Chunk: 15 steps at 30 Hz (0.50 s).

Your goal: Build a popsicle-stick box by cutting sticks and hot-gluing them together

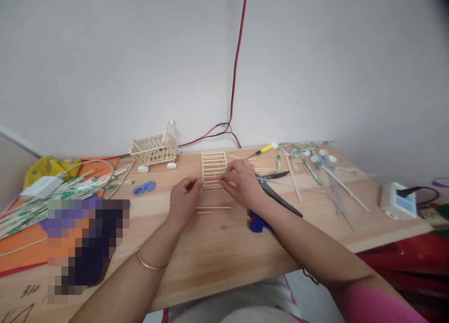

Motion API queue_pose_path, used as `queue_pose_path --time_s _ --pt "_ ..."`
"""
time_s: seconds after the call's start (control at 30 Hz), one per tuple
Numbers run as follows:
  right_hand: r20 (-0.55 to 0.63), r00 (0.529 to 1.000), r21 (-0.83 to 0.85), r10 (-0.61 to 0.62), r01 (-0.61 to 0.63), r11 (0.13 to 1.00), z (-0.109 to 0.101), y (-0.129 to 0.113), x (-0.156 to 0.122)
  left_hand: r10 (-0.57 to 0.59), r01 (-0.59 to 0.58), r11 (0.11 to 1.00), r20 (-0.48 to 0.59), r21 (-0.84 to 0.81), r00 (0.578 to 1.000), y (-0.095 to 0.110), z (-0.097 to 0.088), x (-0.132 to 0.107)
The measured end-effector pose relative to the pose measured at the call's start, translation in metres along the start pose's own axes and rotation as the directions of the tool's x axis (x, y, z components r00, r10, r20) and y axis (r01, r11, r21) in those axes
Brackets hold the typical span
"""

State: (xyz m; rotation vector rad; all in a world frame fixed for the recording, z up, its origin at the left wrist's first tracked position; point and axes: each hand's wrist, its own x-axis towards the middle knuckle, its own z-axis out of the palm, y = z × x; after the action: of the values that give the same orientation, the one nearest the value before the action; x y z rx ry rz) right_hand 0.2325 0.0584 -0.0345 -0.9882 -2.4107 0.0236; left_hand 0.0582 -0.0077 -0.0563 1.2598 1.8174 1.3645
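Note:
A small ladder-like frame of thin wooden sticks [214, 164] stands on the wooden table before me. At its lower left corner, my left hand [184, 196] is closed, thumb and forefinger pinched on the edge. My right hand [240, 180] reaches in from the right side with its fingers pinched; a short stick [215, 175] shows at their tips. Nearer to me lie a longer loose stick [213, 207] and a shorter one [205, 213]. Black scissors [280, 196] with a blue handle [257, 222] lie partly beneath my right forearm.
A finished-looking stick cart [154, 150] with white wheels stands back left. Blue caps [143, 188] lie before it. Packaged sticks [70, 187] and a pixelated dark object [94, 243] are left. A yellow-handled tool [265, 149], clear strips [336, 192] and a power socket [398, 201] are right.

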Motion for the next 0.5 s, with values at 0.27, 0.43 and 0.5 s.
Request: queue_pose_path --time_s 0.27,0.43,0.5 --pt "-0.017 1.000 0.007 0.005 -0.005 1.000 0.0020 0.0001 0.0011 -0.012 0.012 1.000 -0.010 0.012 1.000 0.0000 0.0008 0.0006" --pt "-0.002 1.000 0.023 0.018 -0.018 1.000 -0.0015 -0.0011 -0.0006 -0.009 0.009 1.000 -0.016 0.017 1.000 -0.0001 0.0008 0.0003" --pt "0.000 1.000 0.040 0.021 -0.021 0.999 -0.0047 -0.0014 -0.0011 0.008 -0.008 0.999 -0.018 0.032 1.000 -0.0003 -0.0005 0.0001"
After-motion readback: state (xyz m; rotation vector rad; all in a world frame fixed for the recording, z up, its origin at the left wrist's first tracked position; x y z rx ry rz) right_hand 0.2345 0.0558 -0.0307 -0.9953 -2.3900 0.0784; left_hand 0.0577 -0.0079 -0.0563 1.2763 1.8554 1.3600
